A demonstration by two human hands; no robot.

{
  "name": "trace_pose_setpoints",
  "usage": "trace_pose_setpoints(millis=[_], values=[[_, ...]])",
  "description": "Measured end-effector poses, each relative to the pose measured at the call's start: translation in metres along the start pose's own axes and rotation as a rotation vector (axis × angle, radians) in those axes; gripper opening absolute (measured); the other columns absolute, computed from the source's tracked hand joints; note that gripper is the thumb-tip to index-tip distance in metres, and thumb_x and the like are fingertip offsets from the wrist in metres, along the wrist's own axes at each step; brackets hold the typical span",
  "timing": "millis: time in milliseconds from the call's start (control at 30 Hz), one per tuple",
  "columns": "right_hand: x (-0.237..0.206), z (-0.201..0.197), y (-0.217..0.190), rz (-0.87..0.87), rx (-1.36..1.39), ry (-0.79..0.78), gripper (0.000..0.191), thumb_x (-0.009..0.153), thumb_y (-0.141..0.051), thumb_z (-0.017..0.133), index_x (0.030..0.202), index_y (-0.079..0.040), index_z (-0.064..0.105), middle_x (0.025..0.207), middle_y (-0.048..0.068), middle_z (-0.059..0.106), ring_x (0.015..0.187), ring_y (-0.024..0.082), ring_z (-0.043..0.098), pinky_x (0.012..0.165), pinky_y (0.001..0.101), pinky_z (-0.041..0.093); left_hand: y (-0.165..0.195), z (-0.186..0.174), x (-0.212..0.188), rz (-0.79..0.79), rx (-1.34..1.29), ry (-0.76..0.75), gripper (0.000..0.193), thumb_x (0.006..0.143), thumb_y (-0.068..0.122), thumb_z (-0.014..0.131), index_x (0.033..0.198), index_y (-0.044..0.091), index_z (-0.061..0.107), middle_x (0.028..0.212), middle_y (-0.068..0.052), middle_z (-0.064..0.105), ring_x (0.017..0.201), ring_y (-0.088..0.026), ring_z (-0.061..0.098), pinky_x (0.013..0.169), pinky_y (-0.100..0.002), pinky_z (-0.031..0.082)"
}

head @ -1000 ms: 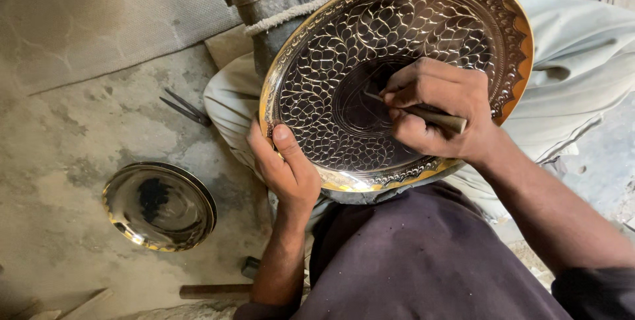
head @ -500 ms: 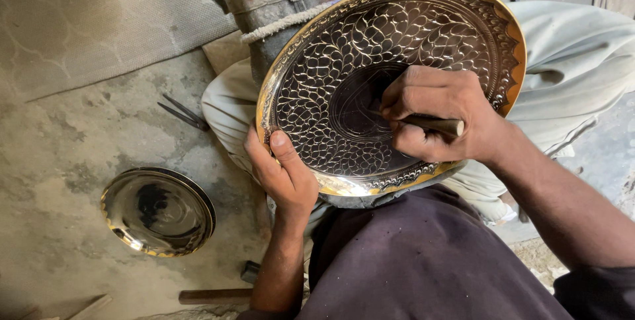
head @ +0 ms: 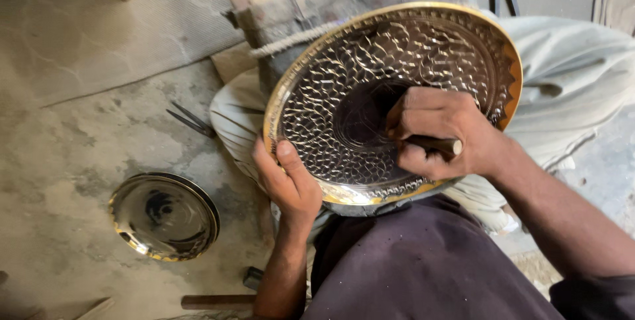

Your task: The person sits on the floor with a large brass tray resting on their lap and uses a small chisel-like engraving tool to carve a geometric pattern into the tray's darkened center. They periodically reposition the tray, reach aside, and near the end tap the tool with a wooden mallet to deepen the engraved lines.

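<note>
I have the big engraved brass tray (head: 344,88) propped on my lap, tilted up toward the camera, its patterned face to me and its lower rim resting against my thighs. My right hand (head: 443,131) lies over the dark round centre of the tray, fingers curled tight around a wooden-handled engraving tool (head: 433,144). The handle runs roughly level, butt end pointing toward the tray's right rim, and the working tip is hidden under my fingers, so I cannot tell exactly where it meets the metal; I judge it sits just at the edge of the central medallion. My left hand (head: 288,178) grips the lower-left rim, thumb pressed on the engraved face, fingers wrapped behind. So the tool hand is on the tray's middle, while the bracing hand is down and to the left of it, well apart across the pattern. On the floor, off to the left, a smaller plain brass plate (head: 163,215) lies flat, and a pair of thin metal tongs (head: 190,120) lies beyond my knee
</note>
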State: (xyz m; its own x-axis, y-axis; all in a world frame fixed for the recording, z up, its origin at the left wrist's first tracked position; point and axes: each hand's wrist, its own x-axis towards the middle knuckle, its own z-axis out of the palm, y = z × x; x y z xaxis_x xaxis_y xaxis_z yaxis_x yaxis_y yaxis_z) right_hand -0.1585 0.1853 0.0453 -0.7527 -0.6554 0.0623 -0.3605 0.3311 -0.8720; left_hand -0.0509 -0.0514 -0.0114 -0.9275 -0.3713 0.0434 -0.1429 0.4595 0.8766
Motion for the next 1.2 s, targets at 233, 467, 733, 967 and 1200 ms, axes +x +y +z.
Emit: trace_pose_setpoints(millis=[233, 467, 733, 967, 1200], values=[[-0.035, -0.024, -0.003, 0.076, 0.095, 0.317, 0.019, 0.079, -0.016, 0.066, 0.091, -0.001, 0.066, 0.094, 0.013, 0.071, 0.079, 0.022, 0.071, 0.069, 0.0313, 0.057, 0.005, -0.017, 0.029, -0.008, -0.044, -0.024, 0.037, 0.112, 0.022, 0.047, 0.135, -0.006, 0.053, 0.112, -0.017, 0.066, 0.101, -0.025, 0.063, 0.09, -0.041, 0.051], [-0.15, -0.059, 0.095, 0.472, 0.65, 1.013, 0.017, 0.085, -0.016, 0.064, 0.094, -0.002, 0.066, 0.096, 0.012, 0.07, 0.08, 0.02, 0.071, 0.07, 0.0288, 0.057, -0.007, -0.082, 0.187, 0.121, -0.239, 0.217, 0.033, 0.115, 0.022, 0.049, 0.137, -0.002, 0.054, 0.113, -0.007, 0.063, 0.096, -0.013, 0.058, 0.083, -0.028, 0.052], [-0.222, -0.046, 0.176, 0.73, 0.896, 1.19, 0.014, 0.087, -0.015, 0.062, 0.094, -0.002, 0.064, 0.095, 0.012, 0.069, 0.079, 0.02, 0.068, 0.07, 0.0289, 0.056, -0.018, -0.12, 0.461, 0.212, -0.304, 0.275, 0.062, 0.105, 0.046, 0.057, 0.147, 0.006, 0.037, 0.083, -0.01, 0.063, 0.069, -0.014, 0.064, 0.061, -0.028, 0.056], [-0.231, -0.039, 0.174, 0.806, 0.901, 1.229, 0.012, 0.089, -0.013, 0.061, 0.093, -0.002, 0.062, 0.093, 0.012, 0.067, 0.077, 0.02, 0.066, 0.07, 0.029, 0.055, -0.004, -0.12, 0.534, -0.229, -0.645, 0.341, 0.064, 0.09, 0.042, 0.071, 0.132, 0.002, 0.045, 0.105, -0.019, 0.072, 0.074, -0.026, 0.073, 0.06, -0.039, 0.065], [-0.236, -0.033, 0.169, 0.841, 0.895, 1.25, 0.01, 0.091, -0.012, 0.06, 0.092, -0.002, 0.061, 0.091, 0.012, 0.066, 0.076, 0.02, 0.064, 0.069, 0.0291, 0.054, 0.005, -0.123, 0.539, -0.267, -0.793, 0.32, 0.033, 0.093, 0.008, 0.06, 0.121, -0.004, 0.046, 0.103, -0.024, 0.069, 0.081, -0.033, 0.075, 0.071, -0.045, 0.067]])
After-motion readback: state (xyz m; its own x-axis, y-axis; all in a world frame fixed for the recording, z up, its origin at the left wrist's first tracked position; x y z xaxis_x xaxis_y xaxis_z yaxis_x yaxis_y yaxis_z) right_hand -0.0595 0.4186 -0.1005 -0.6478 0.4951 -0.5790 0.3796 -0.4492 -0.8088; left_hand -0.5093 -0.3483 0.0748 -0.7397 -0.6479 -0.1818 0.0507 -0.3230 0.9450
